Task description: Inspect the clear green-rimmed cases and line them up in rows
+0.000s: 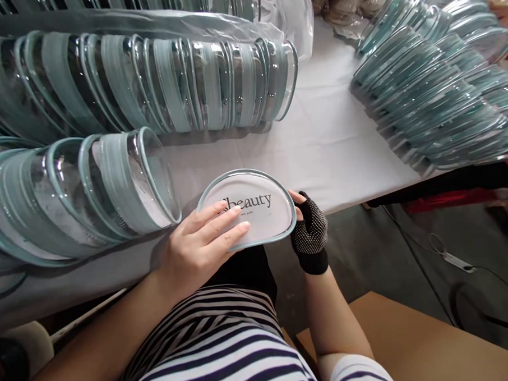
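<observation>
Head view: right hand [310, 230] grips the teal-rimmed clear pouch [266, 226]; left hand [197, 242] lies over its printed insert [254, 187], grip unclear. Likely smoothing or checking; next move calls for steady support.

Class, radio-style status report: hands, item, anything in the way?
Left hand across teal-rimmed case, gloved right hand holding its right edge. "beauty" lettering faces up. In the way: left fingers over some print; similar cases close on the left.

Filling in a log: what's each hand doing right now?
Left hand: fingers laid across the front of the teal-rimmed pouch; thumb hidden, grip can't be told.
Right hand: gloved, holding the pouch's right edge.
</observation>
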The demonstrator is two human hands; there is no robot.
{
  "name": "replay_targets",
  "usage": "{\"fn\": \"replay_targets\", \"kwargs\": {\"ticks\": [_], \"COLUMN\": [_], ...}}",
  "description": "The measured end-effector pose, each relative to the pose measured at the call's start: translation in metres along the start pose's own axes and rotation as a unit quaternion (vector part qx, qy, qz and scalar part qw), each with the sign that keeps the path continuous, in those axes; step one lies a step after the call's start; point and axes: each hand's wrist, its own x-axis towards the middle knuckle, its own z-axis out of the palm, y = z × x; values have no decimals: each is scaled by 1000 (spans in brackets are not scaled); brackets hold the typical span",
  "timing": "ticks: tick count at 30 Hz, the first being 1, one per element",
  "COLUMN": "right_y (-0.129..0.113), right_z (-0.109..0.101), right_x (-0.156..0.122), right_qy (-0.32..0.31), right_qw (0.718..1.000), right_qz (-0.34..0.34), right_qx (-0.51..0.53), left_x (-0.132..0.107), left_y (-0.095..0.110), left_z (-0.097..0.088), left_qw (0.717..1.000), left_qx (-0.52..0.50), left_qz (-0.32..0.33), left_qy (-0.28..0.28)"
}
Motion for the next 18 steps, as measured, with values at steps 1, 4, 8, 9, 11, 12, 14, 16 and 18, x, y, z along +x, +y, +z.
{"fn": "replay_targets", "kwargs": {"ticks": [1, 4, 8, 9, 11, 12, 14, 16, 18], "right_y": [0, 1, -5, -9, -20, -26, -42, -58, -73], "right_z": [0, -2, -10, -12, -16, -18, -23, -30, -40], "right_x": [1, 4, 3, 2, -3, -5, -9, -11, -11], "right_qy": [-2, -15, -69, -84, -110, -122, -129, -102, -76], "right_qw": [1000, 1000, 989, 978, 945, 928, 917, 936, 954], "right_qz": [0, 5, 65, 91, 139, 152, 142, 82, -3], "right_qx": [3, 1, 114, 169, 277, 317, 351, 327, 289], "left_x": [0, 0, -2, -4, -8, -12, -24, -42, -59], "left_y": [0, -1, -2, -1, 2, 4, 9, 14, 16], "left_z": [0, 0, 3, 4, 6, 7, 10, 13, 16], "left_qw": [1000, 1000, 999, 999, 998, 998, 997, 996, 990], "left_qx": [0, -1, -11, -14, -16, -15, -12, -28, -71], "left_qz": [1, 6, 9, 13, 21, 26, 29, 12, -41], "left_qy": [2, 3, 32, 39, 53, 61, 71, 90, 112]}}
